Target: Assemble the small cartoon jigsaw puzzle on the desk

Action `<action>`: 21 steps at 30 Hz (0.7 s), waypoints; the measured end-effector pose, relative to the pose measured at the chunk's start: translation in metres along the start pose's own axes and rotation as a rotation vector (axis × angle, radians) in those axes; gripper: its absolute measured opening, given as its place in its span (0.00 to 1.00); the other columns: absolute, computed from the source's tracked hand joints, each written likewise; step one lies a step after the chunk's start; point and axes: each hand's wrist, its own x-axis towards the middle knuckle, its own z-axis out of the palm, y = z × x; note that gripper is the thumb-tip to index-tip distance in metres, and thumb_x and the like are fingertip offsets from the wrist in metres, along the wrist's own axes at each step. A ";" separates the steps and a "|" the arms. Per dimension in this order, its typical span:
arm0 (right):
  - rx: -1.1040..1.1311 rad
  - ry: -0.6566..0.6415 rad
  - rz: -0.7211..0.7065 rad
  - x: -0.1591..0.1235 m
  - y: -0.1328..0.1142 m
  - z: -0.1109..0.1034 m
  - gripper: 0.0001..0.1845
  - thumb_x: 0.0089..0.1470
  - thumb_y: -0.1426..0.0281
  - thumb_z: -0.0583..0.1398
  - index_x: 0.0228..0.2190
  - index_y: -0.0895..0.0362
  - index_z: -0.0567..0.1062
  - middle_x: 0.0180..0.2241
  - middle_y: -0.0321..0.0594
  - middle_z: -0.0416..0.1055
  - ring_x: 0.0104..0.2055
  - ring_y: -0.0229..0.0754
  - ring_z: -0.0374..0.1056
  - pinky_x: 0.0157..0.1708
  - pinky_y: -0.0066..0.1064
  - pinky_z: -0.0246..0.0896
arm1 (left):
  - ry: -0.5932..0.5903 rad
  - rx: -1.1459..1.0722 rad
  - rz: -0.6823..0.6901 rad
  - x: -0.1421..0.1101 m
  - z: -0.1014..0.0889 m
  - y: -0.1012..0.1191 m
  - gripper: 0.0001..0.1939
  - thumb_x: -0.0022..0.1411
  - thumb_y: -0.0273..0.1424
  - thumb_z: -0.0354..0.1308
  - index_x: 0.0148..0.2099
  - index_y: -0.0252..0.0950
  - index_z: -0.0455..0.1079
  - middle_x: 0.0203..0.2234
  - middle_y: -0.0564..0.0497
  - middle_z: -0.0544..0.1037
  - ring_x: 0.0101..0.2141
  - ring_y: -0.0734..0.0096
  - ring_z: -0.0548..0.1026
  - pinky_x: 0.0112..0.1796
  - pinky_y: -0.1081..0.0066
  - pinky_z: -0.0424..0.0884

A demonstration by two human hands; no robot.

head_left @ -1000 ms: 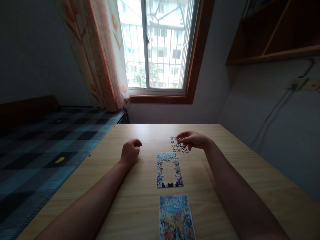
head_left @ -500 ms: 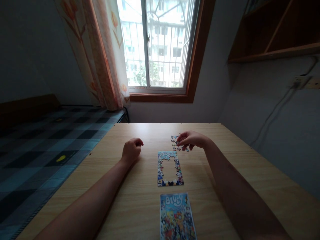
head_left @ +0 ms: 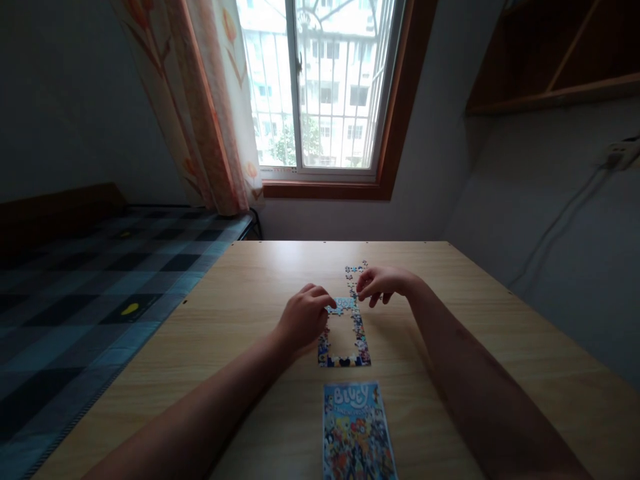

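Pieces (head_left: 355,269) look light, stiff, best held by edges; whether left hand (head_left: 304,315) or right hand (head_left: 385,283) pinches one, I cannot tell.

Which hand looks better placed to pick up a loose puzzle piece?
Probably the right hand: it hangs beside the loose pieces, while the left hand is farther off, at the upper left of the unfinished puzzle.

A home bedroom, shown by the bed (head_left: 165,287) and flowered curtain (head_left: 200,113).
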 end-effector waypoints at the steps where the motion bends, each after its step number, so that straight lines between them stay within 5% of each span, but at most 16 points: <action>1: -0.020 -0.008 0.006 0.002 0.000 0.002 0.19 0.42 0.67 0.73 0.38 0.56 0.78 0.38 0.41 0.81 0.32 0.40 0.78 0.21 0.21 0.62 | -0.031 0.002 0.033 0.000 0.002 0.004 0.18 0.54 0.19 0.54 0.39 0.42 0.80 0.39 0.49 0.81 0.42 0.61 0.74 0.45 0.60 0.73; 5: -0.073 -0.007 0.011 0.006 -0.005 0.011 0.20 0.41 0.69 0.72 0.39 0.55 0.77 0.35 0.39 0.81 0.30 0.39 0.78 0.22 0.21 0.60 | -0.090 0.024 0.035 -0.002 0.007 0.000 0.18 0.58 0.22 0.56 0.44 0.44 0.80 0.47 0.48 0.80 0.47 0.58 0.74 0.50 0.54 0.73; 21: -0.153 -0.075 0.050 0.008 -0.019 0.032 0.10 0.45 0.69 0.70 0.32 0.56 0.78 0.25 0.36 0.78 0.25 0.36 0.74 0.21 0.21 0.58 | -0.150 0.012 0.015 -0.001 0.009 -0.011 0.19 0.56 0.20 0.56 0.41 0.47 0.82 0.48 0.49 0.79 0.49 0.58 0.73 0.52 0.53 0.71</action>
